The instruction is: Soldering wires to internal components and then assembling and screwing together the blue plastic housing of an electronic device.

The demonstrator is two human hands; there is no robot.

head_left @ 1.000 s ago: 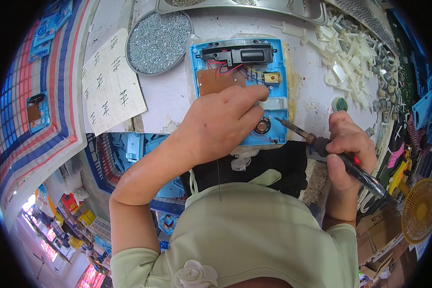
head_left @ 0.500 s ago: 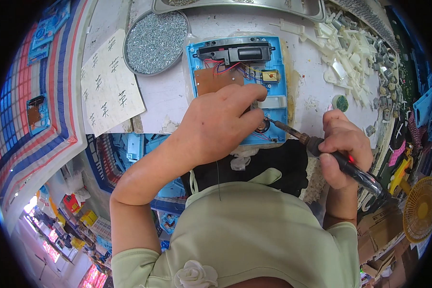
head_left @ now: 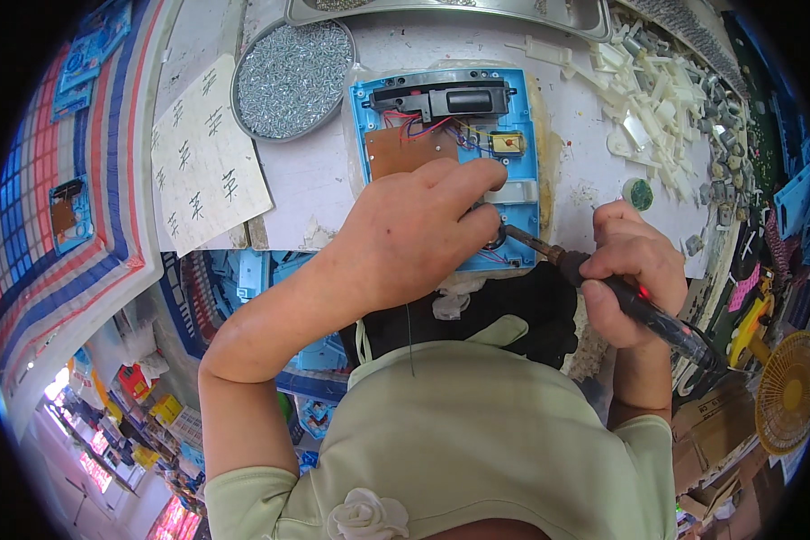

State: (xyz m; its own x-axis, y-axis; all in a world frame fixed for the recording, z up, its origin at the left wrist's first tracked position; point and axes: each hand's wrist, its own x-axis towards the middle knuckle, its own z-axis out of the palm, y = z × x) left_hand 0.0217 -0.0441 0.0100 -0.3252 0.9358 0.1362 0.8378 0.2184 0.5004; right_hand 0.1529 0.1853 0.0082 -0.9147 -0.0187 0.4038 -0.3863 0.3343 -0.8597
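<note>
A blue plastic housing [head_left: 525, 236] lies face down in front of me, its inside showing. In it sit a brown circuit board [head_left: 394, 153], a black part [head_left: 463, 101] along the far edge, a small yellow component [head_left: 508, 143] and thin coloured wires. My left hand [head_left: 418, 229] rests over the housing with fingers curled together; whatever they pinch is hidden. Beneath that hand a thin dark strand [head_left: 410, 337] hangs down. My right hand [head_left: 637, 270] grips a soldering iron [head_left: 666, 328], its tip at a dark round part [head_left: 496, 238] beside my left fingertips.
To the left stand a round tray of small screws [head_left: 294, 81] and a sheet of handwritten paper [head_left: 209, 162]. White plastic pieces [head_left: 648, 108] are heaped at the right, near a small green round thing [head_left: 638, 193]. A metal tray [head_left: 450, 16] lies at the back; a yellow fan [head_left: 787, 391] stands far right.
My right hand and the soldering iron have shifted slightly left, keeping the tip at the round part. My left hand has barely moved.
</note>
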